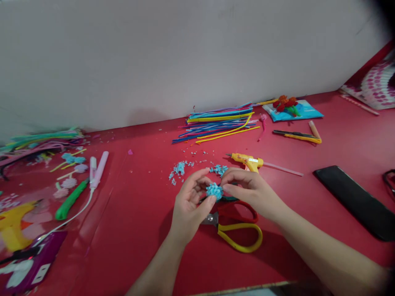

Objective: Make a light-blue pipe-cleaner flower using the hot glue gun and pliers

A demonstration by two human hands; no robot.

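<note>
My left hand (pixel 191 201) has its thumb and fingers closed round a small light-blue craft flower (pixel 214 191) made of many short fuzzy pieces. Against the flower's right side, the thumb and fingertips of my right hand (pixel 243 187) come together in a pinch. Whatever lies between them is too small to make out. Just beyond my fingers is a pile of cut blue pieces (pixel 219 169), and a looser heap of blue clippings (pixel 179 168) lies to its left. Scissors with one red and one yellow handle (pixel 240 238) rest below my hands, blades partly hidden by my left hand.
A yellow glue gun (pixel 249 161) with a clear stick lies beyond my right hand. Pipe cleaners (pixel 219 123) are bundled along the wall. A black case (pixel 354 201) lies at right. At left are a pink corded iron (pixel 99 170), a green-handled tool (pixel 71 200) and a purple power strip (pixel 46 259).
</note>
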